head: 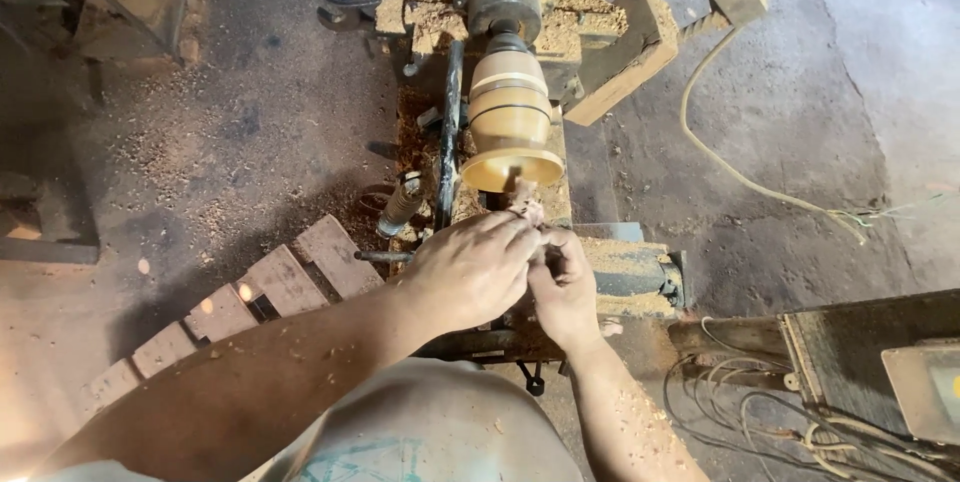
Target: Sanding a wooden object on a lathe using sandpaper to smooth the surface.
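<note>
Both hands, left (pixel 470 270) and right (pixel 562 287), fingers pinched on a small tool, working the workpiece (pixel 510 122) rim; steadiness next, I'd judge.

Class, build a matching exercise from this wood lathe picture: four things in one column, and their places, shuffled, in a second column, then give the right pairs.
Things
1. wooden workpiece
2. left hand
3. pale cord
4. wooden slats

Places
A. on the floor, right of the lathe
B. on the floor, left of the lathe
C. mounted on the lathe, flared end toward the person
D. beside the right hand, just below the flared end

Pairs: 1-C, 2-D, 3-A, 4-B
</note>
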